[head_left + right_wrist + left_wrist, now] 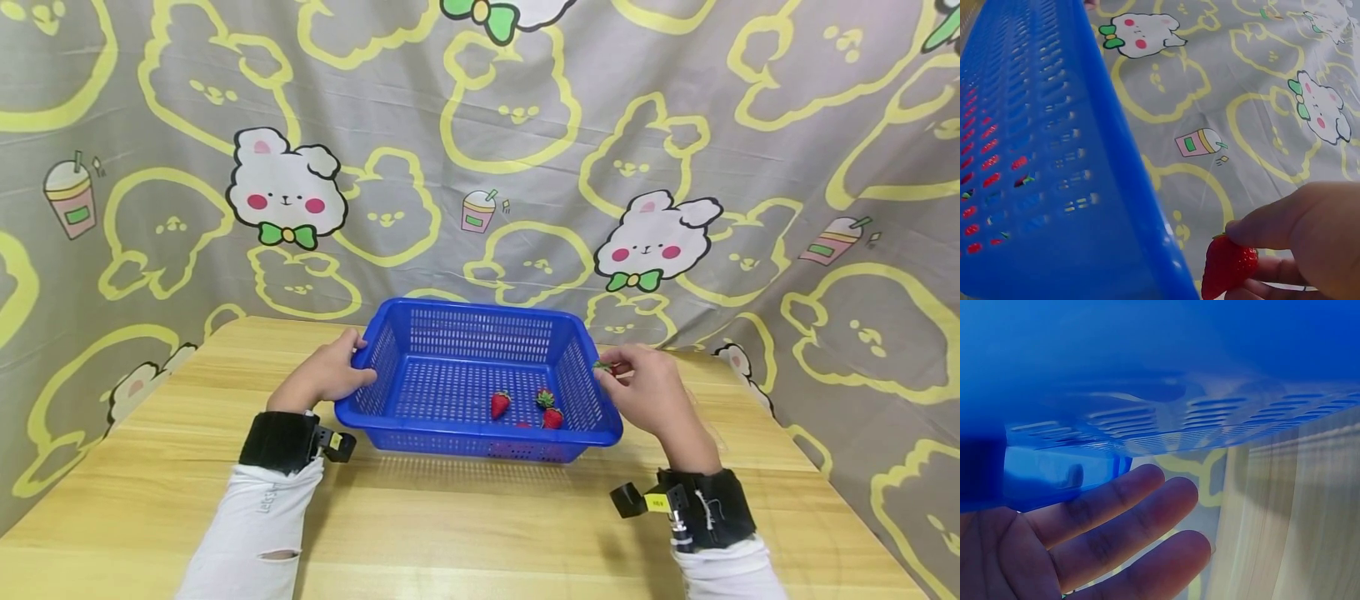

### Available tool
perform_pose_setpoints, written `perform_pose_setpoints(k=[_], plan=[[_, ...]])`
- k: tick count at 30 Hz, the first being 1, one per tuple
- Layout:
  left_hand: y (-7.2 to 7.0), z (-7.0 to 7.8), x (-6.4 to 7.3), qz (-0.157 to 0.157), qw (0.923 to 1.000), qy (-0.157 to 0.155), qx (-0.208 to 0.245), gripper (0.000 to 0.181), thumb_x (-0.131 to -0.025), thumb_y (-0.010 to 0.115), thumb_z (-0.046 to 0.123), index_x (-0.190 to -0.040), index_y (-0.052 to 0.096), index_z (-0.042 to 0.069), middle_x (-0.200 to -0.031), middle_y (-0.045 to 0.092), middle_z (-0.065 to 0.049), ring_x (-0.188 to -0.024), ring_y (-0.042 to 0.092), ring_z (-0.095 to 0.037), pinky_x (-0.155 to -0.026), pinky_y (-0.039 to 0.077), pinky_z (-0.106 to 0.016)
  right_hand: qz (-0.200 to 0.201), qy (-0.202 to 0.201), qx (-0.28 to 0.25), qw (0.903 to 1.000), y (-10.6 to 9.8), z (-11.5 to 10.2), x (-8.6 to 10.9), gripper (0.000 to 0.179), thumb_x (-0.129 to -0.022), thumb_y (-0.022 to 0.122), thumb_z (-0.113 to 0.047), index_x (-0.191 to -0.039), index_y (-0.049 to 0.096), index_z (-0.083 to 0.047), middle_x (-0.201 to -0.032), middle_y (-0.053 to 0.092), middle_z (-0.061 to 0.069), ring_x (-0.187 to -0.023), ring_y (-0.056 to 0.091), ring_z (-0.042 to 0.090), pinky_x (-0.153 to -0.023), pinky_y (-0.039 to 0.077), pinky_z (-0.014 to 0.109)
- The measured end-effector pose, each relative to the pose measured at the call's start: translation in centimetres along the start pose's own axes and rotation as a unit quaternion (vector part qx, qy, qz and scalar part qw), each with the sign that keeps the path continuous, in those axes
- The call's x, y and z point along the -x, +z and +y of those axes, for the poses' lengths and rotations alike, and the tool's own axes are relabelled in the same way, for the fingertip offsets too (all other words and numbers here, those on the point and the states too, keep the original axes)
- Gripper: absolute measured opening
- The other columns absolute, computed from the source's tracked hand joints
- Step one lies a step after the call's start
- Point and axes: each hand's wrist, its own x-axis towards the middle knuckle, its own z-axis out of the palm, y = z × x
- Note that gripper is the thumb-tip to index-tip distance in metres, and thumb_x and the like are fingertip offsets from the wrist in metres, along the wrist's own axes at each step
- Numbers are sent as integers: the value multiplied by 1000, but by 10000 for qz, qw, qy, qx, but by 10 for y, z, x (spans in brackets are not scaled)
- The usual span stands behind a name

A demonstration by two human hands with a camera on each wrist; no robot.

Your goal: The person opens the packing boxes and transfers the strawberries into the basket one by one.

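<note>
A blue plastic basket (442,427) with slotted walls stands on the table. My left hand (326,371) holds its left side, thumb over the rim; in the left wrist view the fingers (1129,534) lie outside the basket, under the rim. At the right rim, my right hand (651,387) pinches a red strawberry (1229,265) between thumb and fingers, leafy end by the thumb. Inside the basket, toward the front right, lie several strawberries: one on its own (500,405) and others (552,418) close together, one partly hidden by the front rim.
The wooden table (465,525) extends in front of the basket and to both sides. A grey curtain (405,108) with yellow outlines and white rabbits hangs close behind the basket and along the sides.
</note>
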Motion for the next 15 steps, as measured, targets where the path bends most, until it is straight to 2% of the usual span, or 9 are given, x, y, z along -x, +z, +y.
perform_pose_setpoints(k=[15], plan=[[0, 0, 0, -2, 9999, -61, -99, 37, -92, 59, 14, -120, 40, -2, -128, 50, -33, -100, 61, -40, -82, 54, -51, -195, -284, 103, 9994, 17, -6, 0, 13, -86, 72, -9, -95, 68, -1, -88, 64, 11, -78, 62, 25, -69, 58, 42]])
